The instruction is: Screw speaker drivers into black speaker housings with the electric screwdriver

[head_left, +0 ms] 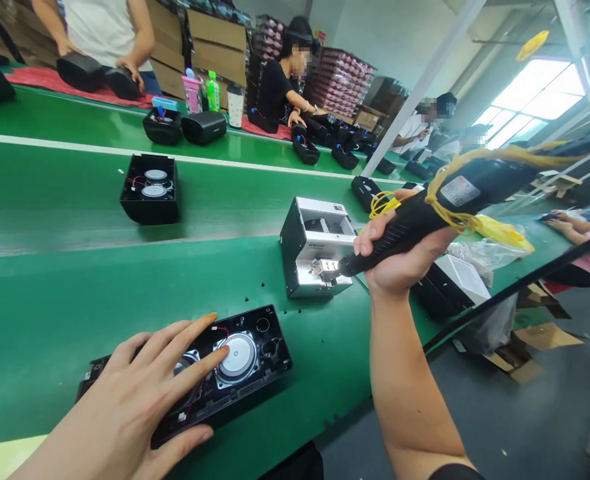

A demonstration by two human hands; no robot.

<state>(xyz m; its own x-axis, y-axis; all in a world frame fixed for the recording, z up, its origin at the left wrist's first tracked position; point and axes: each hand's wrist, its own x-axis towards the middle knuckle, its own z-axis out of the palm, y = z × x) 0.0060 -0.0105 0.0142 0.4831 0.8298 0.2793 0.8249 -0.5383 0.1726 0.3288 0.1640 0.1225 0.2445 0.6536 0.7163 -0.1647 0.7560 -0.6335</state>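
Note:
My left hand (pixel 145 387) lies spread over a black speaker housing (pixel 275 360), the index fingertip on a round silver speaker driver (pixel 237 357) and another finger at the far edge. The thumb is out by the near edge. A second driver is partly hidden under my fingers. My right hand (pixel 405 260) is wrapped round a black electric screwdriver (pixel 415 220) with a yellow cord tied about it. The tool's tip is at the front of a silver and black screw feeder (pixel 319 247); whether a screw is on the bit I cannot tell.
Several small black screws (pixel 285 311) lie loose between housing and feeder. Another open speaker housing (pixel 151 190) sits further back on the green bench. A white-and-black box (pixel 457 283) stands at the right. Co-workers handle black housings across the bench. A slanting pole (pixel 419 87) rises behind the feeder.

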